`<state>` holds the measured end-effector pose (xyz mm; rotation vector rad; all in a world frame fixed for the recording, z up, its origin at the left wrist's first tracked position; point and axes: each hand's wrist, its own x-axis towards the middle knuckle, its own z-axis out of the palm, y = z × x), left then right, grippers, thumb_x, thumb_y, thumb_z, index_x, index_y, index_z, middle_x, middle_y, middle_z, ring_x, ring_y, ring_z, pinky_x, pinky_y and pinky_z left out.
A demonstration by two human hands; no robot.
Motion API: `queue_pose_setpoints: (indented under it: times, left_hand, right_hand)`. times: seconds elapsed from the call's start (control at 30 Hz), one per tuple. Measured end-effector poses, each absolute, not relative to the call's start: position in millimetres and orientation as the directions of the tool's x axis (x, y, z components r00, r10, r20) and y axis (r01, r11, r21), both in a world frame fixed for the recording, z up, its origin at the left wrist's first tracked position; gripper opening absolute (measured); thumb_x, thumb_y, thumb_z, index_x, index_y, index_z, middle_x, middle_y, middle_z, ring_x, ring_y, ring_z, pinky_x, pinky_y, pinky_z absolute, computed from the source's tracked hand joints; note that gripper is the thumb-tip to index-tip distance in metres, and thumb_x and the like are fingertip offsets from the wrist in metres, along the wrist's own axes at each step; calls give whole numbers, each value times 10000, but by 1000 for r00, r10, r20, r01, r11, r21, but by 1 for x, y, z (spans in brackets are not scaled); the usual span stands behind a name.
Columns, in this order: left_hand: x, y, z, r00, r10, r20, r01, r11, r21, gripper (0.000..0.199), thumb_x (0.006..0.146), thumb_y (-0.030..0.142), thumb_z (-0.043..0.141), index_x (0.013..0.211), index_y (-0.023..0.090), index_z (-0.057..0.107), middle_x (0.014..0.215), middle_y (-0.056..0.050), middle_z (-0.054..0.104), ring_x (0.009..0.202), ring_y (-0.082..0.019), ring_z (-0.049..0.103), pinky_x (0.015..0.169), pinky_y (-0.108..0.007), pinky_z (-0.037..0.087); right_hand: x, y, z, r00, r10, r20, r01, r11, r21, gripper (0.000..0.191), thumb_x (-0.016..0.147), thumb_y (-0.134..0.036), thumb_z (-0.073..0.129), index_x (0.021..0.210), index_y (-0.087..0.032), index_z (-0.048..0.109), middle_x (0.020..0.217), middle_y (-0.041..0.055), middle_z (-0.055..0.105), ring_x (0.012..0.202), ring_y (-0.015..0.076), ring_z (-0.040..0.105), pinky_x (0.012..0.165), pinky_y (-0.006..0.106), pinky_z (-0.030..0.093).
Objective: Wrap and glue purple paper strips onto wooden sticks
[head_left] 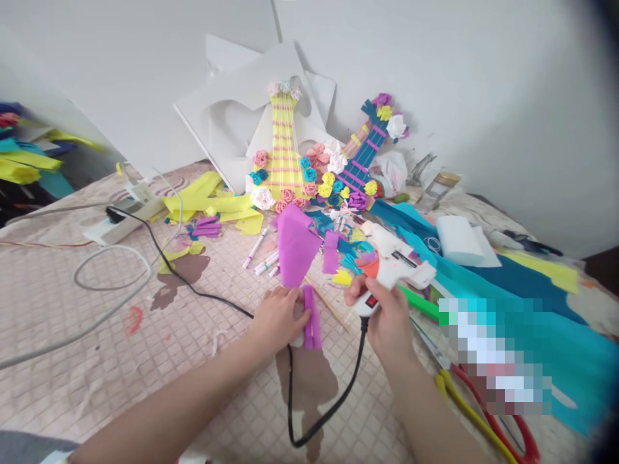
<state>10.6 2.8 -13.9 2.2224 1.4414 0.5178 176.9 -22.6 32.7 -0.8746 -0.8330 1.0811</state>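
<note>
My right hand (384, 316) is wrapped round the handle of a white glue gun (387, 258) with an orange part at its nozzle end. A black cord hangs from the handle and loops over the table. My left hand (280, 317) lies palm down, its fingertips on the left edge of a folded purple paper strip (312, 325); whether it grips the strip is hard to tell. Just beyond those fingers is a larger purple paper piece (296, 245).
Decorated yellow (284, 135) and blue (360, 161) guitar shapes lean at the back. Power strips (123, 219) and cables lie left, markers (255, 248) in the middle. Red-handled scissors (525, 438), teal paper (512, 322) and a white roll (457, 238) are on the right.
</note>
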Motion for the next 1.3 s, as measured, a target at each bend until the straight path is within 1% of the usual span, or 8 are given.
queue_pose_setpoints:
  times: [0.1, 0.27, 0.47, 0.6, 0.73, 0.9, 1.07, 1.3]
  left_hand:
    - [17, 2, -18, 389, 916, 98, 742, -374, 555, 149, 762, 283, 547, 853, 174, 591, 899, -85, 628, 888, -258, 557, 802, -400, 388]
    - [20, 2, -19, 428, 898, 103, 695, -400, 597, 115, 759, 216, 531, 848, 167, 586, 893, -76, 612, 908, -241, 539, 808, -379, 408]
    - [22, -5, -17, 451, 886, 106, 664, -412, 624, 175, 723, 209, 572, 892, 170, 557, 929, -89, 609, 929, -265, 509, 837, -428, 393]
    - [25, -8, -16, 492, 864, 105, 617, -431, 659, 159, 718, 163, 555, 871, 191, 522, 849, -48, 622, 872, -231, 517, 787, -377, 419]
    - [25, -9, -17, 476, 874, 99, 554, -385, 738, 246, 727, 96, 498, 958, 178, 482, 871, -39, 610, 835, -177, 541, 760, -302, 440]
    - [26, -7, -19, 486, 869, 87, 642, -423, 639, 162, 796, 230, 507, 935, 156, 543, 844, -66, 597, 832, -210, 542, 764, -344, 440]
    - [30, -9, -19, 525, 846, 88, 658, -469, 589, 142, 795, 235, 514, 881, 153, 592, 924, -93, 598, 908, -243, 511, 833, -399, 405]
    - [35, -14, -17, 547, 835, 53, 574, -420, 703, 137, 686, 116, 535, 800, 162, 594, 838, -64, 603, 875, -230, 505, 791, -366, 399]
  right_hand:
    - [174, -22, 31, 224, 965, 138, -379, 216, -900, 114, 746, -241, 605, 668, -171, 560, 540, -34, 578, 466, 109, 508, 503, 264, 404]
    - [174, -22, 26, 214, 964, 160, -343, 227, -911, 127, 764, -239, 604, 675, -168, 548, 556, -37, 591, 477, 105, 526, 499, 255, 400]
    - [175, -22, 26, 225, 961, 163, -356, 237, -904, 77, 778, -233, 603, 765, -163, 572, 553, -39, 598, 477, 102, 532, 510, 252, 411]
    - [174, -23, 26, 218, 964, 154, -364, 226, -903, 142, 765, -239, 619, 667, -156, 559, 553, -33, 592, 470, 96, 528, 505, 248, 405]
    - [174, -24, 26, 240, 958, 159, -360, 240, -902, 85, 774, -236, 611, 745, -167, 570, 551, -37, 594, 487, 102, 538, 495, 240, 393]
    - [174, -25, 28, 257, 955, 151, -351, 237, -906, 58, 783, -223, 589, 813, -173, 584, 544, -36, 596, 459, 102, 519, 477, 243, 377]
    - [174, -25, 28, 250, 957, 143, -360, 229, -904, 113, 778, -221, 584, 885, -185, 583, 541, -44, 595, 441, 102, 502, 460, 243, 358]
    - [175, -25, 29, 297, 946, 131, -351, 236, -906, 88, 740, -240, 616, 787, -170, 594, 536, -37, 585, 441, 111, 518, 487, 259, 406]
